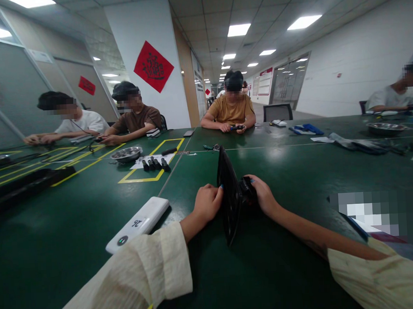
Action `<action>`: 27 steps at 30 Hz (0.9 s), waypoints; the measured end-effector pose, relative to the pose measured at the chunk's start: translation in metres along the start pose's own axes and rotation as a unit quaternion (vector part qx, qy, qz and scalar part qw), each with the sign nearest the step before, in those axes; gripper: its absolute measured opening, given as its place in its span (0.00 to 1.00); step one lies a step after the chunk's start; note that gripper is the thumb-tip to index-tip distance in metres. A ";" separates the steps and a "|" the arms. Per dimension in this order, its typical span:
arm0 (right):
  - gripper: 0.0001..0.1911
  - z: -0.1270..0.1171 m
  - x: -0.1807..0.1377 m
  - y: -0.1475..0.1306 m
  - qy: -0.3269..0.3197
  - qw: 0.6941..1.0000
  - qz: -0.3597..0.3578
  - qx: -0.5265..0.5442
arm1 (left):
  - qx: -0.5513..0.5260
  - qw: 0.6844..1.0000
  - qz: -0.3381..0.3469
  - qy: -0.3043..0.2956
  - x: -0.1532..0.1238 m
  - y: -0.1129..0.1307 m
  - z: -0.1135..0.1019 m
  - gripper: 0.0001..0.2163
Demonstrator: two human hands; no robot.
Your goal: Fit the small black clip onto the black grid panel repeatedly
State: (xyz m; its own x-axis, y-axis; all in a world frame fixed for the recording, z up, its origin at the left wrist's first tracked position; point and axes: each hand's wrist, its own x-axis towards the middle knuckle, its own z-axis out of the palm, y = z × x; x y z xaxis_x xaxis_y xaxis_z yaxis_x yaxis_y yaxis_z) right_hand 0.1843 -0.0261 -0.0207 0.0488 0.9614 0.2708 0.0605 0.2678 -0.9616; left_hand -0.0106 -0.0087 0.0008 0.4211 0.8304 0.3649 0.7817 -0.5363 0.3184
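A flat black tray-like panel [229, 195] stands on its edge on the green table [75, 226], seen edge-on. My left hand [206, 204] presses against its left face with the fingers curled. On the panel's right side, my right hand [262, 193] grips a small black part [247, 192] held against it. Both arms wear cream sleeves.
A white power bank [138, 224] lies left of my left arm. Further off are a metal bowl [126, 154], several small black parts [155, 164] inside yellow tape lines, and a black tray [24, 185] at far left. Several other people sit around the table.
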 end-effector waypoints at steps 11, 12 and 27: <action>0.16 0.001 0.000 0.000 0.012 0.999 -0.036 -0.032 | -0.023 0.997 -0.064 -0.018 -0.001 0.001 0.001 0.23; 0.16 0.001 0.000 0.000 0.011 0.999 -0.034 -0.031 | -0.018 0.998 -0.064 -0.022 -0.001 0.001 0.001 0.23; 0.16 -0.001 0.001 0.002 -0.002 1.000 -0.009 0.002 | -0.007 0.998 -0.061 -0.032 0.000 -0.001 0.003 0.26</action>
State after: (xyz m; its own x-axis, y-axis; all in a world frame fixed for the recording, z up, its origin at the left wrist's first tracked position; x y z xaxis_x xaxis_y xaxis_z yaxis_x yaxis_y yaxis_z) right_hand 0.1852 -0.0246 -0.0228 0.0433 0.9565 0.2885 0.0569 0.2860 -0.9566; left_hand -0.0100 -0.0078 -0.0025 0.3513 0.8974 0.2668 0.8227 -0.4320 0.3696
